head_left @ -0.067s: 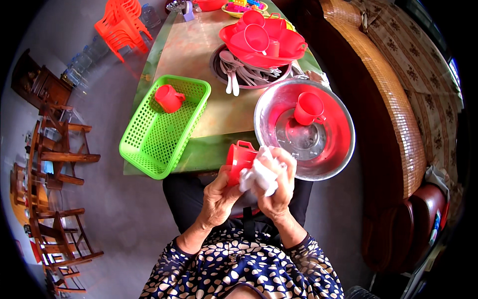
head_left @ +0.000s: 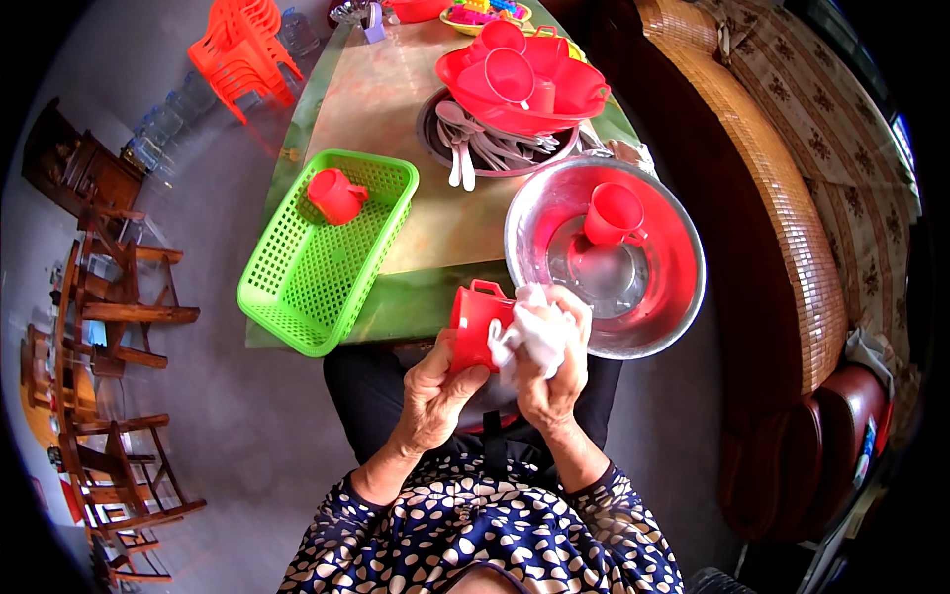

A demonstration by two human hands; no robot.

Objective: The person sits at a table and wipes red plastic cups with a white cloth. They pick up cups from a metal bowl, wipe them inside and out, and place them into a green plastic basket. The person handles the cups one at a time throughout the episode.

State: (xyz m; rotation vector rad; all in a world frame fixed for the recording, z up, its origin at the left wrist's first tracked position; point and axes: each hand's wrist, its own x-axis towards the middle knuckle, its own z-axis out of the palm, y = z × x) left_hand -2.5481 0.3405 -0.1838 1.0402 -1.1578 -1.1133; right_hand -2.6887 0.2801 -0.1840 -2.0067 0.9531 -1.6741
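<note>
Red, plain-sided cup [head_left: 477, 319] — left grip [head_left: 433, 394] clasping it — right grip [head_left: 554, 394] clutching white cloth [head_left: 537, 337].

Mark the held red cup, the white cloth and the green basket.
Held red cup [head_left: 476, 323], head view: on its outer side wall.
White cloth [head_left: 539, 335], head view: on its bunched middle.
Green basket [head_left: 323, 265], head view: on its perforated floor.

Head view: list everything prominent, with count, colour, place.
table: one, beige-green, centre
basket: one, green, left
basin: one, silver, right
bowl: one, red, upper centre
spoons: several, pale, near bowl
other cups: several, red, in basket, basin, bowl
stacked chairs: several, orange, left
wooden chairs: several, brown, left
bottles: several, clear, left
couch: one, brown, right
held cup: one, red, centre
cloth: one, white, against held cup
left hand: one, on held cup
right hand: one, on cloth
</note>
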